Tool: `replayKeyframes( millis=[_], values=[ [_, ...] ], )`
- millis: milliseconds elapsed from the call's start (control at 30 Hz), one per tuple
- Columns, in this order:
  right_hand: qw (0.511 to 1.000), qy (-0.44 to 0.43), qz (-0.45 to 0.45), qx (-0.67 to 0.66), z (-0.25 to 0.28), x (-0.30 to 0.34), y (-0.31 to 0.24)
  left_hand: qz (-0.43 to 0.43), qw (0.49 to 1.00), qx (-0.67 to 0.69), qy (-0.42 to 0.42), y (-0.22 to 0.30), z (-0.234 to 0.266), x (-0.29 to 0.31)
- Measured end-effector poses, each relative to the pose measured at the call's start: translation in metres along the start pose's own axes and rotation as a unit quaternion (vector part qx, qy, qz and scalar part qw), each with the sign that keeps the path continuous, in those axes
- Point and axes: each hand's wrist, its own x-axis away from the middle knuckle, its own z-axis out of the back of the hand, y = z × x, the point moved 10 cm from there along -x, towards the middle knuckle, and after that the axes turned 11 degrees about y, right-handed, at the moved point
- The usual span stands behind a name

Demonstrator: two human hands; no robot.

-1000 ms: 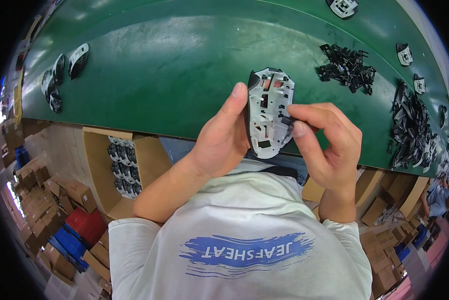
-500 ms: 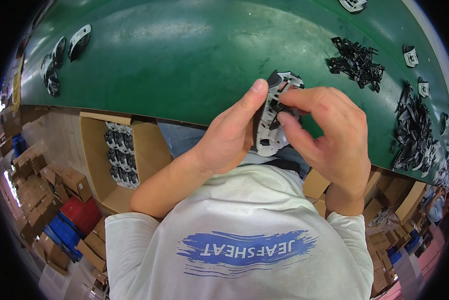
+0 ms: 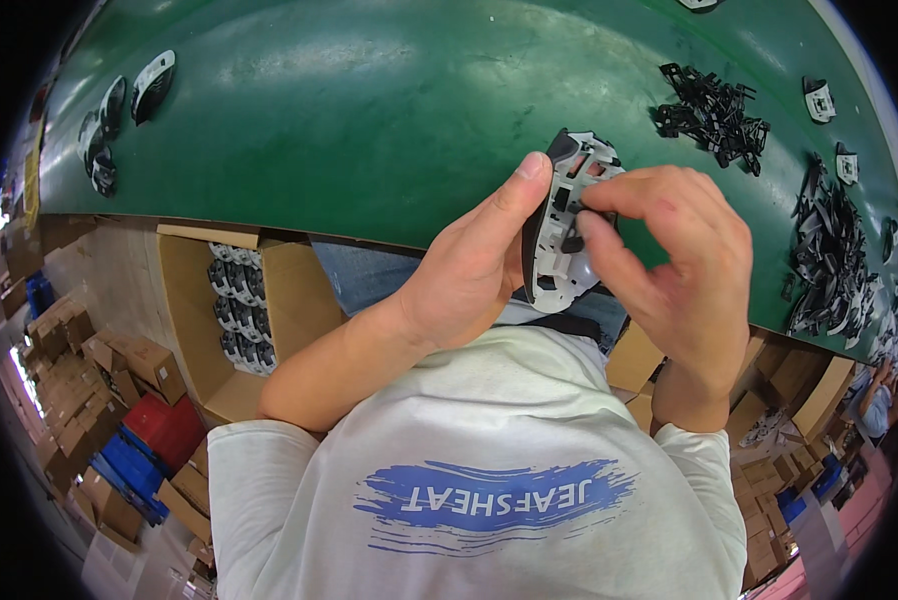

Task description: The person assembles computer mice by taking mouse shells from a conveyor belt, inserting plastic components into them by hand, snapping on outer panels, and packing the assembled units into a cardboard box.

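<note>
My left hand (image 3: 469,275) grips a grey and black plastic mouse shell (image 3: 561,255), held edge-on above the near edge of the green table (image 3: 349,120). The thumb lies along the shell's left side. My right hand (image 3: 674,265) pinches a small black plastic part (image 3: 572,243) against the shell's inner face with thumb and forefinger. Most of that small part is hidden by the fingertips.
A heap of small black parts (image 3: 714,115) lies at the back right, and a longer pile of black pieces (image 3: 839,260) runs along the right edge. Finished shells (image 3: 119,110) sit at the far left. An open cardboard box (image 3: 234,310) with stacked shells stands below the table.
The shell has turned from facing me flat to nearly edge-on. My right hand has closed over its inner face and both hands have shifted slightly to the right.
</note>
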Motion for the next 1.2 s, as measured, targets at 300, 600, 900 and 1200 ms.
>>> replayKeyframes(
  millis=[300,600,900,1200],
  values=[
    [0.998,-0.008,-0.010,0.054,-0.013,0.012,0.012,0.006,1.000,0.020,0.007,-0.002,0.006,-0.003],
    [0.990,0.050,-0.097,-0.094,-0.004,0.027,0.030,-0.013,1.000,0.004,0.013,0.001,0.000,-0.004],
    [0.995,0.077,-0.003,0.067,0.004,0.029,0.017,-0.075,0.994,-0.073,0.026,0.002,0.000,-0.001],
    [0.998,0.012,0.035,0.056,-0.010,0.030,0.013,-0.155,0.965,-0.208,0.036,0.006,0.010,0.000]
  ],
)
